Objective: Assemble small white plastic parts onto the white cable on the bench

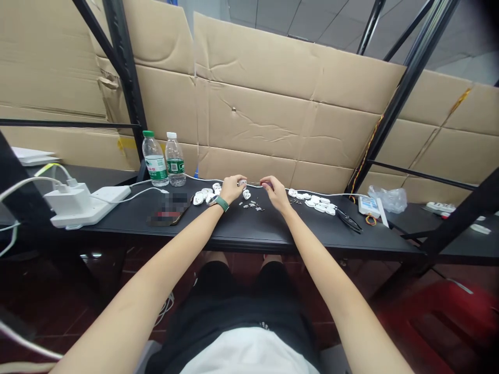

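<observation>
My left hand (233, 188), with a green wristband, rests on the black table (241, 228) and pinches a small white plastic part (242, 183) at its fingertips. My right hand (275, 191) is close beside it, fingers closed on a small dark reddish tool (266, 184) whose shape I cannot make out. Between and below the hands lie several tiny metal pieces (252, 206) and another white part (246, 194). More white parts (206, 195) lie just left of my left hand.
A row of white parts (317, 203), black pliers (350, 221) and a plastic bag (385, 198) lie to the right. To the left are a phone (169, 212), two water bottles (163, 160) and a white power strip with charger (83, 203). Cardboard sheets back the table.
</observation>
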Available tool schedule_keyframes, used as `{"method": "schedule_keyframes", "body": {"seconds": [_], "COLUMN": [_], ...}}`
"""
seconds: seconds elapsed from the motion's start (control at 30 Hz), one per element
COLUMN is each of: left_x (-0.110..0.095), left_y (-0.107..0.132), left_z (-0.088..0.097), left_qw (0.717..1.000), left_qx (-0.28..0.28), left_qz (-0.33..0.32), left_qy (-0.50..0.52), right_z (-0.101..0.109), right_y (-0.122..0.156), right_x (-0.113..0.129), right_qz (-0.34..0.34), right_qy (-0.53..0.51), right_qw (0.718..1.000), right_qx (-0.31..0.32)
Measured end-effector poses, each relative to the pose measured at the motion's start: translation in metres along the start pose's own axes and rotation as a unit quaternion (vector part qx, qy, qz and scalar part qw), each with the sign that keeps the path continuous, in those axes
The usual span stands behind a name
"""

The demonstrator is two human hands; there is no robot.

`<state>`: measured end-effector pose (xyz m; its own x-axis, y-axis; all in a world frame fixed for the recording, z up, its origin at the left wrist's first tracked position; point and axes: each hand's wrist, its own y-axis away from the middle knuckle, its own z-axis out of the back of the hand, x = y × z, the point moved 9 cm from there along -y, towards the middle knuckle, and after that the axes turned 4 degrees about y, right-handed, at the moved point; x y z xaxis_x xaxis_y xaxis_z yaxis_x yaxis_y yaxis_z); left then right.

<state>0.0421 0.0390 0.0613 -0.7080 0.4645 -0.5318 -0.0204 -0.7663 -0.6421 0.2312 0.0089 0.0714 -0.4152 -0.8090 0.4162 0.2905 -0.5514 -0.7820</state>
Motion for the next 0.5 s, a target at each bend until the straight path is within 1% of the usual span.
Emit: {"method": "schedule_keyframes", "body": {"seconds": [0.07, 0.17, 0.23, 0.37, 0.5], "left_x": [0.000, 0.000, 0.001, 0.002, 0.001], "left_y": [0.000, 0.000, 0.000, 0.000, 0.000], "left_z": [0.000, 0.000, 0.000, 0.001, 0.002], "left_qw": [1.000, 1.000, 1.000, 1.000, 1.000], "left_qx": [-0.001, -0.001, 0.001, 0.004, 0.000], "left_qz": [0.001, 0.003, 0.005, 0.009, 0.008], "left_qy": [-0.003, -0.003, -0.003, -0.008, -0.011], "right_z": [-0.001, 0.000, -0.001, -0.007, -0.008], "right_y": [0.000, 0.001, 0.001, 0.000, 0.000], "right_x": [-0.007, -0.019, -0.021, -0.013, -0.003], "right_qz": [-0.019, -0.059, -0.060, -0.005, 0.056], "right_qy": [0.004, 0.045, 0.056, 0.042, 0.035], "right_qw": [1.000, 0.997, 0.997, 0.999, 0.997], "right_qx": [0.003, 0.002, 0.008, 0.031, 0.037]}}
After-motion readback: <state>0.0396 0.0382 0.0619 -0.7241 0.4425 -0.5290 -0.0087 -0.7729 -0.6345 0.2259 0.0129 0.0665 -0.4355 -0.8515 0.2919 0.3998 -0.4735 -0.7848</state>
